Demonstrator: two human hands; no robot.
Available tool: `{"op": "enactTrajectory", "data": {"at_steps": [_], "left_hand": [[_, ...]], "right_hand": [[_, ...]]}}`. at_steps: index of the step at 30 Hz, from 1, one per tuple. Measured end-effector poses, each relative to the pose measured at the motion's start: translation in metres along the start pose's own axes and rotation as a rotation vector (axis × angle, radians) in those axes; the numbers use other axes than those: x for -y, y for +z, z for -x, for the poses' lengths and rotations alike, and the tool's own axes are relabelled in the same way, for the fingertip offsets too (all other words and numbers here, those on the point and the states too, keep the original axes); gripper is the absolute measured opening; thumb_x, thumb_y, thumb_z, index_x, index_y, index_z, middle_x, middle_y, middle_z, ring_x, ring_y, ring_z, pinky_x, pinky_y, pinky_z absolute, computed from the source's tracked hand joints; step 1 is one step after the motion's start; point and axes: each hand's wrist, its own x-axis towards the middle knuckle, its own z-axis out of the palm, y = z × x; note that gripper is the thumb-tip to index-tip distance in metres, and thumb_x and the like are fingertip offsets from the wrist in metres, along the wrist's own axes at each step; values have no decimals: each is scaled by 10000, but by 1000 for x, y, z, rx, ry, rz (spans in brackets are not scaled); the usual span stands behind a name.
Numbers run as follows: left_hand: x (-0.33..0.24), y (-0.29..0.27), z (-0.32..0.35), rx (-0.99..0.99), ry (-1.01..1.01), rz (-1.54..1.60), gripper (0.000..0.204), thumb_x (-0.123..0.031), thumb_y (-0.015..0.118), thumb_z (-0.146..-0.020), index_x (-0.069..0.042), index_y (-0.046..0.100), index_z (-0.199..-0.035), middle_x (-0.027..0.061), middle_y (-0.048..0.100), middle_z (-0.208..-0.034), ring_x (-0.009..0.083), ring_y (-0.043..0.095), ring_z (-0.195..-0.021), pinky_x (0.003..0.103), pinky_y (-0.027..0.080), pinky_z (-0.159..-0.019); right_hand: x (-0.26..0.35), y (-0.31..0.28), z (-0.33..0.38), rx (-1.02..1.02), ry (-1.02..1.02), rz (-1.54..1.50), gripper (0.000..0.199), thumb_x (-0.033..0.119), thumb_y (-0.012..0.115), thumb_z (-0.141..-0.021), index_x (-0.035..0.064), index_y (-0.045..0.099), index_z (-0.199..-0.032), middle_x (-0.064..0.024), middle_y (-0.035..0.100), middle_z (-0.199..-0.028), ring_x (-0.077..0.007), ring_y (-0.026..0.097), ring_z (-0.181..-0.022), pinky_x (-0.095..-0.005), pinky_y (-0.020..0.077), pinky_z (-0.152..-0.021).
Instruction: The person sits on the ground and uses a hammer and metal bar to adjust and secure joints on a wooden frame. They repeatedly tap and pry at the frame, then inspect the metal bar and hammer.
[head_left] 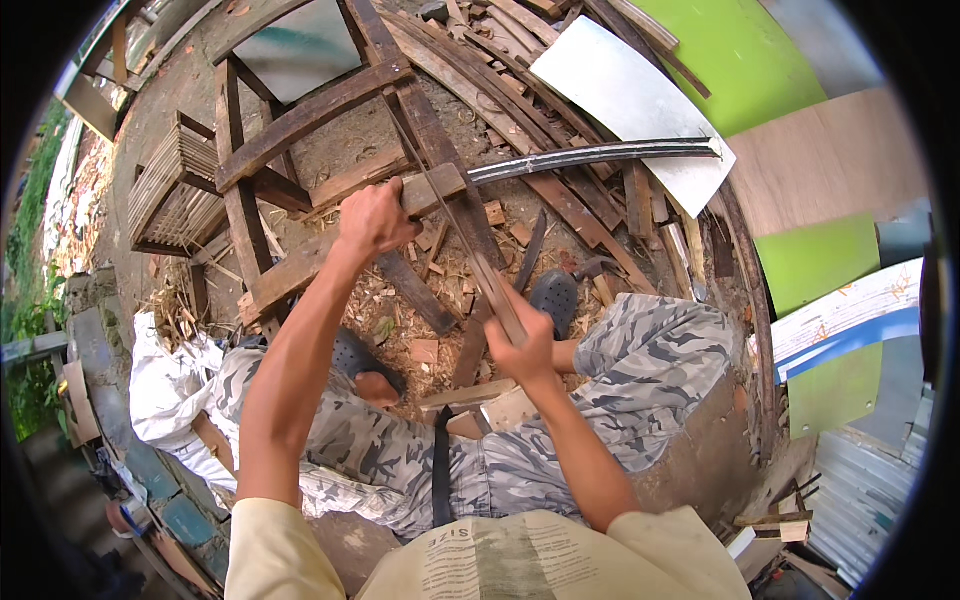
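Observation:
My left hand (380, 218) is closed over a wooden piece (443, 186) and presses it against a dark wooden beam (425, 125). In my closed right hand (522, 345) is the near end of a long, narrow brown tool that looks like a handsaw (492, 283), seen almost edge-on. Its thin blade slants away to the far left, crossing the wooden piece just right of my left hand. Where exactly the edge meets the wood, I cannot tell. The right hand hides the handle. A dark wooden frame (315, 120) with crosspieces stands beyond my left hand.
Wood chips (420, 375) and offcuts cover the ground around my shoes (555, 297). A hammer (597, 268) lies by the right shoe. Planks (500, 90), a black-and-white strip (600, 153) and a white panel (630, 90) lie far right. A slatted wooden piece (180, 190) stands left.

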Motion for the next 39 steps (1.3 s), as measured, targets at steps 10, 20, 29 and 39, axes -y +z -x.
{"op": "enactTrajectory", "data": {"at_steps": [10, 20, 29, 39], "left_hand": [[10, 10, 0, 73, 56, 45, 388, -305, 688, -701, -2, 670, -943, 172, 691, -778, 294, 680, -733, 442, 578, -705], [3, -5, -1, 206, 35, 142, 548, -378, 776, -710, -1, 711, -1103, 201, 743, -953, 343, 708, -894, 454, 563, -854], [16, 8, -23, 198, 52, 141, 206, -227, 686, -676, -46, 619, -606, 147, 658, -668, 248, 612, -619, 398, 529, -591], [24, 16, -18, 127, 64, 188, 168, -187, 632, -649, -35, 582, -596, 132, 631, -620, 254, 600, -598, 417, 501, -547]], "right_hand": [[37, -63, 132, 43, 52, 163, 625, -18, 579, -745, -70, 581, -1368, -202, 747, -1084, -202, 708, -673, -304, 557, -645], [19, 13, 0, -50, 124, -2, 567, 50, 597, -809, -59, 581, -1365, -138, 661, -749, -129, 600, -608, -312, 510, -592], [68, -48, 95, 26, 41, 90, 520, -41, 531, -816, -76, 604, -1330, -200, 734, -1116, -224, 733, -934, -331, 558, -821], [43, -24, 61, 30, 31, 118, 568, 11, 586, -802, -68, 580, -1365, -178, 745, -952, -173, 707, -728, -314, 547, -657]]}}
